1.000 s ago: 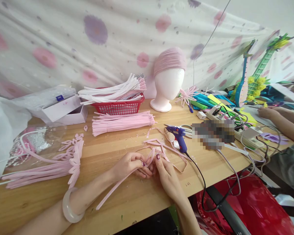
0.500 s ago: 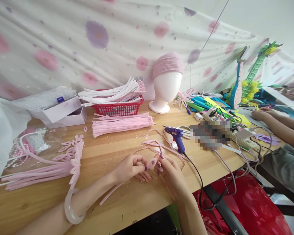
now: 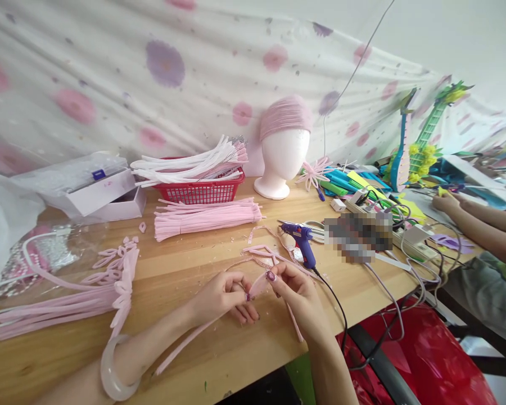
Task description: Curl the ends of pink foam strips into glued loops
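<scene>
A pink pipe cleaner is bent into a small petal-like loop between my two hands. My left hand pinches the loop's lower left end, and a straight tail trails from beneath it toward the table's front edge. Thumb and finger of my right hand close on the loop's upper right end; another pink length hangs below that hand. Just behind the hands, bent pink pipe cleaners and a tape measure lie on the wooden table. A purple glue gun rests to the right of them.
A pink pipe-cleaner bundle lies before a red basket. A white foam head stands at the back. Finished pink loops lie left. Glue-gun cord and power strips crowd the right, near another person's arms.
The loop has turned from facing me to a narrower, slanted view. My right hand has shifted its pinch to the loop's tip, and a pink length now hangs below it.
</scene>
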`<control>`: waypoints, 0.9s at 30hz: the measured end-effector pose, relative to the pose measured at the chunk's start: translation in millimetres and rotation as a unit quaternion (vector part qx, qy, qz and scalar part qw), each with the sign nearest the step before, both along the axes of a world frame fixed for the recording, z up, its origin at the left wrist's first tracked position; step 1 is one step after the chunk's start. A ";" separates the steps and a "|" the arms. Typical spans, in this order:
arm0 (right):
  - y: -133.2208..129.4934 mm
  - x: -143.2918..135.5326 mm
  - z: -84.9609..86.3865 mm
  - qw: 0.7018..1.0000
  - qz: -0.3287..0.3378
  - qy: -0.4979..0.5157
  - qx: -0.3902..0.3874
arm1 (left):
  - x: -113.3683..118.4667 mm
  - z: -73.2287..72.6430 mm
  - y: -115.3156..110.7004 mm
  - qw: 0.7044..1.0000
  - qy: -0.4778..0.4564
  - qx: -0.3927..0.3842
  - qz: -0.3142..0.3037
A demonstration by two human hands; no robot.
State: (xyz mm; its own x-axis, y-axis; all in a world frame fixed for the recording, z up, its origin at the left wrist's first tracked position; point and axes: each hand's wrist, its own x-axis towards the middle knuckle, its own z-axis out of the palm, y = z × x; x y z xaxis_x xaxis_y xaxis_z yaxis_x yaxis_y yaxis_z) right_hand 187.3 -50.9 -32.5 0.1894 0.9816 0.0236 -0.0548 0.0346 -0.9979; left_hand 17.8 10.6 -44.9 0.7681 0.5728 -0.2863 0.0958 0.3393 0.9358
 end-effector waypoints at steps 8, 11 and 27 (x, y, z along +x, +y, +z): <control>0.6 24.1 -7.2 0.957 -0.069 -0.281 -0.015 | -0.8 -1.0 1.1 0.998 -0.024 0.059 0.023; 0.6 35.8 -8.3 0.899 -0.100 -0.423 -0.056 | -1.0 -0.2 2.6 0.986 -0.013 0.146 0.084; 34.1 18.6 9.1 0.802 0.004 -0.575 -0.161 | 13.2 5.9 -1.6 0.805 0.194 0.560 -0.018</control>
